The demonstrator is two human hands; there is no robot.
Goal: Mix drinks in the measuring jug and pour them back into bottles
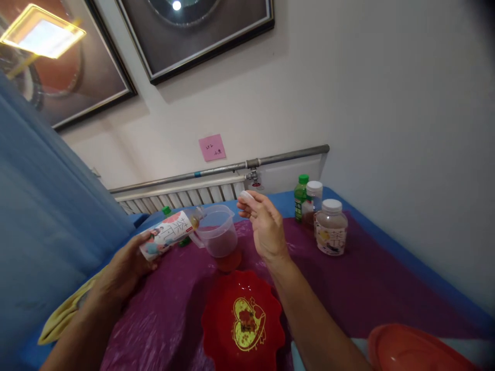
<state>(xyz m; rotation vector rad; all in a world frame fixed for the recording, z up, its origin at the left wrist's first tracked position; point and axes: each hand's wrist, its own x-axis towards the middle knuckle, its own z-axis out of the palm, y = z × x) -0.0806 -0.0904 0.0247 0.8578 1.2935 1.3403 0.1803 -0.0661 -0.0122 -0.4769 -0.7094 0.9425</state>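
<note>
My left hand is wrapped round the base of a labelled bottle, which is tilted with its open mouth at the rim of a clear plastic jug. Amber liquid shows near the bottle's neck. Raised to the right of the jug, my right hand pinches a white cap between thumb and fingers. The jug's handle points left, and something orange-red lies at its base. In front of it sits a red scalloped plate with a gold heart design.
At the right stand a green-capped bottle, a white-capped bottle and a wide jar. Another green cap shows behind the tilted bottle. An orange-red object is at bottom right, a yellow cloth at left.
</note>
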